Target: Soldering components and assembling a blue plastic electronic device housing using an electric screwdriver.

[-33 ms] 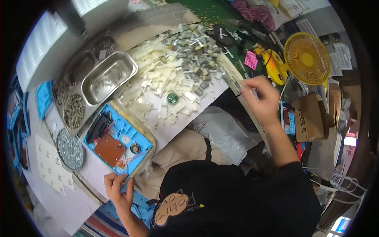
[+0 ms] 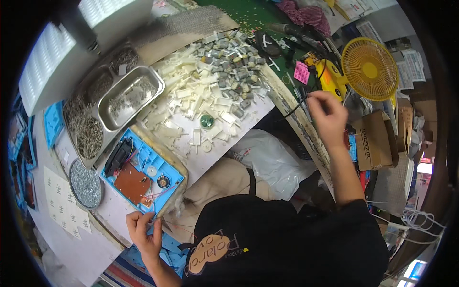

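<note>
At the near corner of a blue plastic case (image 2: 167,193), my left hand (image 2: 146,233) has thumb and forefinger pinched together on a thin wire, with a fine red wire trailing beside the fingertips. Inside the case are a brown circuit board (image 2: 132,183), a black part (image 2: 118,157), a small round speaker (image 2: 163,181) and loose thin wires. Out to the right, my right hand (image 2: 330,117) is closed with its fingertips on a black cord (image 2: 297,109); whether a tool hangs from that cord I cannot tell.
White plastic pieces (image 2: 193,98) and grey motor-like parts (image 2: 234,62) are heaped on the table. A compartmented metal tray (image 2: 101,112) and a round dish (image 2: 86,184) hold small metal parts. A yellow fan (image 2: 370,69), a pink block (image 2: 301,72) and a cardboard box (image 2: 375,143) lie to the right.
My right hand has shifted slightly right, and a black cord now shows at its fingertips. My left hand stays at the case corner; the board and wires in the case look slightly shifted.
</note>
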Demonstrator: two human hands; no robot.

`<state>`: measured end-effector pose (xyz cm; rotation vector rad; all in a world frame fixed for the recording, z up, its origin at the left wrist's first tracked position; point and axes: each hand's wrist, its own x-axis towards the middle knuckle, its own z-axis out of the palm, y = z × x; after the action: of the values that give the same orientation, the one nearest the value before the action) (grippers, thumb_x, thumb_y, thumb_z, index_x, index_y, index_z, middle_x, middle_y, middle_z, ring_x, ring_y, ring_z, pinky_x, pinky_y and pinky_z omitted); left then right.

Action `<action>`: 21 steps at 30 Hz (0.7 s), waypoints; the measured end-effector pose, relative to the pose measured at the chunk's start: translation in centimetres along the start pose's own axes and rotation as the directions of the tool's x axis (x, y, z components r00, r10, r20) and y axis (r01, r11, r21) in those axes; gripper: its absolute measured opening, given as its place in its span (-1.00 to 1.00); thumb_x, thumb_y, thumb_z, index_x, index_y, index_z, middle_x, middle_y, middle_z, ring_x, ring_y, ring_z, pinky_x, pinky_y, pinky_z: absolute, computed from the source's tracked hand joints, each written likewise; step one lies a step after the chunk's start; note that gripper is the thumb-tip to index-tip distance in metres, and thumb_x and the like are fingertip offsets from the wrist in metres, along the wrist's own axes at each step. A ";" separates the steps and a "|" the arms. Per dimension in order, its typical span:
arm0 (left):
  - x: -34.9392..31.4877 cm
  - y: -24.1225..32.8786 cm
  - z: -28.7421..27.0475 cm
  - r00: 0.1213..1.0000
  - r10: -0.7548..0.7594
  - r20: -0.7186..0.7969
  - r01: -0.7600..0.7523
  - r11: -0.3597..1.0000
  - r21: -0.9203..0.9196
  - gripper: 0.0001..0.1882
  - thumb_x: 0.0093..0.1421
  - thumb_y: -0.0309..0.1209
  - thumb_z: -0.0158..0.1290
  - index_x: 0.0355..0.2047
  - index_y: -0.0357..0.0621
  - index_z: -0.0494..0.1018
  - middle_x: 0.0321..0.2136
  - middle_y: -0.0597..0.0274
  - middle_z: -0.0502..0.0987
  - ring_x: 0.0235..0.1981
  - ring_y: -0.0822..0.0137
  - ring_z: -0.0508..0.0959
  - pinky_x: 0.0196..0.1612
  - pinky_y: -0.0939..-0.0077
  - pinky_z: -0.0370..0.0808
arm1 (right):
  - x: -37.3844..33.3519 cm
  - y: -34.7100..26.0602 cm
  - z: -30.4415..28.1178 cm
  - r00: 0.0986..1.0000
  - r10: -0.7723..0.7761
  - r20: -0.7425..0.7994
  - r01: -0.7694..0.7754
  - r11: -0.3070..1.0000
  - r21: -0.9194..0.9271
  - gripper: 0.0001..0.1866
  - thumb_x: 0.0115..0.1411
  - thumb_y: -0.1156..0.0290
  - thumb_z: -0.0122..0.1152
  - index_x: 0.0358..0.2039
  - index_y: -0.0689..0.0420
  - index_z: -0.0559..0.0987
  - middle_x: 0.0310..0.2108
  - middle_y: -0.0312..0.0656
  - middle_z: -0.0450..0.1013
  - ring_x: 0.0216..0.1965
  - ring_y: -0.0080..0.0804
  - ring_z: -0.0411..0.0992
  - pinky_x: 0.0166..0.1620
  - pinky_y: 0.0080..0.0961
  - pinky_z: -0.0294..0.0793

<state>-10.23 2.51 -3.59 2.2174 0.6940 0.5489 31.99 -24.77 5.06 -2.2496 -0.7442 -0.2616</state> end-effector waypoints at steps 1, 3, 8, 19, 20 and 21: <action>0.0 0.0 0.1 1.000 -0.013 0.008 0.013 1.000 -0.014 -0.72 0.01 -0.59 0.28 -0.23 -0.25 0.53 -0.33 0.11 0.34 -0.33 0.20 0.41 -0.27 0.41 0.38 | 0.0 2.8 -2.7 0.992 0.095 -0.084 -0.100 0.994 -0.054 -0.86 0.18 0.50 0.36 -0.24 0.23 0.67 -0.38 -0.23 0.59 -0.29 -0.55 0.52 -0.14 -0.53 0.49; 0.0 -0.1 0.2 0.999 -0.030 0.030 0.031 0.999 -0.043 -0.72 0.01 -0.59 0.28 -0.23 -0.24 0.54 -0.32 0.11 0.34 -0.33 0.21 0.41 -0.26 0.42 0.38 | -1.5 11.8 -8.0 0.971 0.232 -0.053 -0.238 0.949 -0.206 -0.56 0.17 0.36 0.44 0.02 0.24 0.56 -0.15 -0.14 0.60 -0.16 -0.43 0.55 -0.06 -0.48 0.50; 0.5 -0.2 -0.4 0.999 0.051 0.002 -0.051 0.998 0.028 -0.69 -0.02 -0.58 0.33 -0.23 -0.21 0.56 -0.33 0.14 0.37 -0.40 0.29 0.44 -0.34 0.47 0.42 | -5.3 18.3 -7.3 0.948 0.291 0.128 -0.169 0.802 -0.573 -0.14 -0.02 0.12 0.56 0.19 0.34 0.38 0.01 0.23 0.53 0.05 0.13 0.51 0.15 -0.14 0.45; 0.5 -0.1 -0.5 0.999 -0.032 0.029 0.032 0.999 -0.023 -0.70 -0.02 -0.57 0.33 -0.23 -0.21 0.57 -0.31 0.18 0.36 -0.38 0.33 0.45 -0.32 0.49 0.44 | -3.8 19.7 -7.4 0.933 0.273 0.234 -0.118 0.848 -0.517 0.01 -0.09 0.20 0.59 0.35 0.20 0.30 0.09 0.21 0.47 0.13 0.11 0.46 0.23 -0.14 0.38; 0.5 -0.1 -0.6 0.999 -0.031 0.041 0.032 0.999 -0.025 -0.70 -0.01 -0.56 0.33 -0.23 -0.21 0.57 -0.31 0.18 0.37 -0.38 0.33 0.45 -0.31 0.49 0.44 | -3.2 18.8 -8.1 0.917 0.309 0.252 -0.144 0.846 -0.513 0.03 -0.09 0.18 0.59 0.37 0.18 0.29 0.08 0.21 0.47 0.13 0.13 0.45 0.23 -0.12 0.38; 0.5 0.0 -0.7 0.998 -0.033 0.052 0.034 0.999 -0.026 -0.69 -0.01 -0.56 0.33 -0.22 -0.21 0.57 -0.31 0.18 0.37 -0.38 0.33 0.45 -0.31 0.49 0.44 | -2.2 17.5 -9.0 0.904 0.350 0.248 -0.104 0.740 -0.665 0.06 -0.10 0.10 0.61 0.38 0.19 0.29 0.05 0.20 0.48 0.12 0.15 0.44 0.19 -0.11 0.40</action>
<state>-10.24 3.14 -3.04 2.1834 0.6921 0.4798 40.76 -41.89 0.23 -3.0814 -0.5937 0.0413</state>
